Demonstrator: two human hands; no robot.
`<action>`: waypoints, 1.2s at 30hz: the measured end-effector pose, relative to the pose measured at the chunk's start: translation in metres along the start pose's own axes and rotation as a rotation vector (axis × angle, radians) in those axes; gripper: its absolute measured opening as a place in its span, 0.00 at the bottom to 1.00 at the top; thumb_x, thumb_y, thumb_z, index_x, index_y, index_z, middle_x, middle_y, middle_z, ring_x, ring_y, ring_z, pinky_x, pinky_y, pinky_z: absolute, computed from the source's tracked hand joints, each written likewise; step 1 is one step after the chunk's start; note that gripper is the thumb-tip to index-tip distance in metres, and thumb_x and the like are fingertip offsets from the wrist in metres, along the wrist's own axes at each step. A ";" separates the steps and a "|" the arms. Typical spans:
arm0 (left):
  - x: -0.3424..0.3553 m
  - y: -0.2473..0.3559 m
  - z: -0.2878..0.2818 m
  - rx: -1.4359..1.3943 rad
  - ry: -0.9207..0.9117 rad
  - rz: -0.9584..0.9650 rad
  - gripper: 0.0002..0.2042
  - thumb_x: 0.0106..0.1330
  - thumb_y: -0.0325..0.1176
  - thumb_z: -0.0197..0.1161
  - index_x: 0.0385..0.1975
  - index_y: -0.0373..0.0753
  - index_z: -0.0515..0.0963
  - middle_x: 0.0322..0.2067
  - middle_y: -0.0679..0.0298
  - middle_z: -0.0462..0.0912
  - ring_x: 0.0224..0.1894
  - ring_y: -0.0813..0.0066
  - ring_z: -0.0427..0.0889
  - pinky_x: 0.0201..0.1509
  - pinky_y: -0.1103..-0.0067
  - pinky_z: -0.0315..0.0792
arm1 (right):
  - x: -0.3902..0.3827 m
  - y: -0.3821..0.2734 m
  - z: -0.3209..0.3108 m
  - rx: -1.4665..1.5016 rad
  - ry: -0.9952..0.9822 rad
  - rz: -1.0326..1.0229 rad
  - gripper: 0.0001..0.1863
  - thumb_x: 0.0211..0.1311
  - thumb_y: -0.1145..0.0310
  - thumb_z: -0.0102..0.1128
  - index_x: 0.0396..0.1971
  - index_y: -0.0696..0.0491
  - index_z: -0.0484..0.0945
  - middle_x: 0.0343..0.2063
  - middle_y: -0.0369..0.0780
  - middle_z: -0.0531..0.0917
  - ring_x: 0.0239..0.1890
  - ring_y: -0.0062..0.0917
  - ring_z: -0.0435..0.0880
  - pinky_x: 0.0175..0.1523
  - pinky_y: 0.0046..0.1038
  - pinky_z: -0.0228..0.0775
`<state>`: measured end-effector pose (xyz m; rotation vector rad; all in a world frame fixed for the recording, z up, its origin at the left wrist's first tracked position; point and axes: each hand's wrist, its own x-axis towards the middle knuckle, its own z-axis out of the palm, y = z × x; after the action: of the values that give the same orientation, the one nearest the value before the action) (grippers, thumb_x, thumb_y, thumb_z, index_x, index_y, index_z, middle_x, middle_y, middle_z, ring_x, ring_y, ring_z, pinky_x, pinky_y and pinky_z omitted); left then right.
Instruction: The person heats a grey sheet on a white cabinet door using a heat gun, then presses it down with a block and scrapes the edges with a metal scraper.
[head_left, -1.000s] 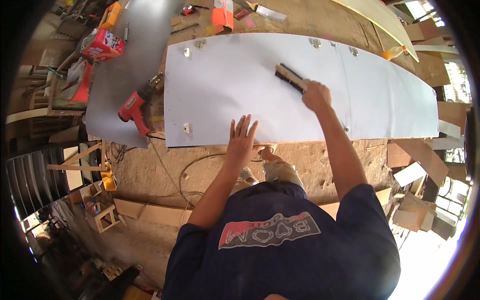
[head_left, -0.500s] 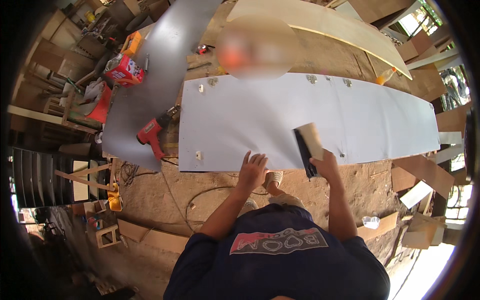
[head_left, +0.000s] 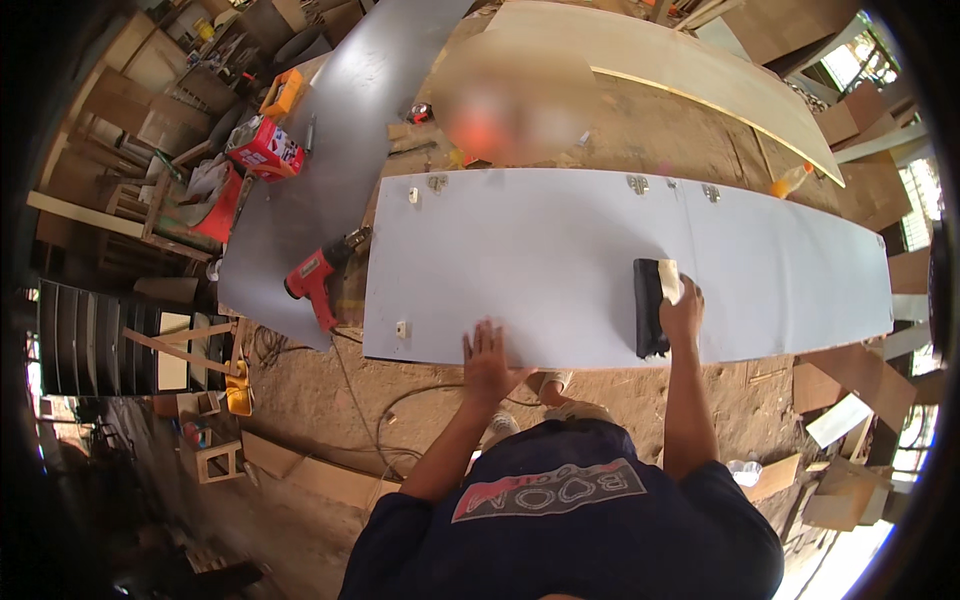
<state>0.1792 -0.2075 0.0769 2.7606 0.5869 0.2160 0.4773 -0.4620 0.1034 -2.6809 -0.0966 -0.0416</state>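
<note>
A long, pale grey-blue panel [head_left: 530, 250] lies before me, with metal hinges [head_left: 638, 185] along its far edge. My right hand [head_left: 683, 312] grips a pale wooden block faced with black cloth [head_left: 650, 310]; the cloth side rests on the panel, right of its middle. Fingers spread, my left hand [head_left: 488, 362] lies on the panel's near edge and holds nothing. Left of the panel, a red and black heat gun [head_left: 315, 285] lies on a dark, glossy sheet [head_left: 260, 240].
Beyond the panel are a tape measure [head_left: 420, 113], a light wooden board [head_left: 660, 55] and a bottle with orange contents [head_left: 790, 181]. A red and white can [head_left: 265, 148] and an orange tray [head_left: 283, 92] stand at far left. A cable [head_left: 415, 392] loops across the dirt floor.
My right hand has moved the block rightward and laid its cloth side flatter on the panel. The creases near the middle look smoother. My left hand has shifted slightly left, fingers spread.
</note>
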 end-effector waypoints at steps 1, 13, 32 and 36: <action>0.004 0.003 -0.010 0.030 -0.052 -0.159 0.57 0.51 0.69 0.77 0.70 0.27 0.67 0.74 0.36 0.63 0.79 0.39 0.59 0.82 0.45 0.50 | 0.017 -0.020 0.007 0.072 -0.021 -0.107 0.28 0.61 0.75 0.65 0.63 0.53 0.79 0.58 0.48 0.85 0.67 0.46 0.77 0.73 0.44 0.68; 0.002 -0.016 0.003 0.002 -0.227 -0.286 0.73 0.41 0.76 0.76 0.78 0.23 0.52 0.78 0.30 0.53 0.82 0.33 0.49 0.82 0.41 0.47 | 0.232 -0.310 0.301 -0.232 -0.080 -1.055 0.28 0.67 0.73 0.59 0.68 0.43 0.74 0.71 0.38 0.74 0.75 0.45 0.67 0.72 0.59 0.65; -0.005 0.034 -0.001 -0.062 -0.069 -0.298 0.38 0.59 0.50 0.76 0.67 0.36 0.74 0.69 0.48 0.73 0.75 0.50 0.69 0.79 0.54 0.63 | 0.243 -0.332 0.203 0.840 -0.653 -0.725 0.24 0.82 0.59 0.55 0.72 0.50 0.72 0.65 0.44 0.80 0.66 0.39 0.80 0.66 0.45 0.75; -0.019 0.028 0.005 -0.133 -0.056 -0.120 0.25 0.63 0.41 0.75 0.56 0.38 0.80 0.52 0.58 0.85 0.56 0.56 0.82 0.62 0.60 0.74 | 0.206 -0.301 0.130 1.525 -0.822 -0.343 0.27 0.86 0.54 0.48 0.73 0.57 0.69 0.65 0.42 0.79 0.64 0.34 0.80 0.68 0.43 0.74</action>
<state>0.1736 -0.2409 0.0795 2.5846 0.6947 0.1447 0.6619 -0.1221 0.1293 -1.0075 -0.5624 0.7123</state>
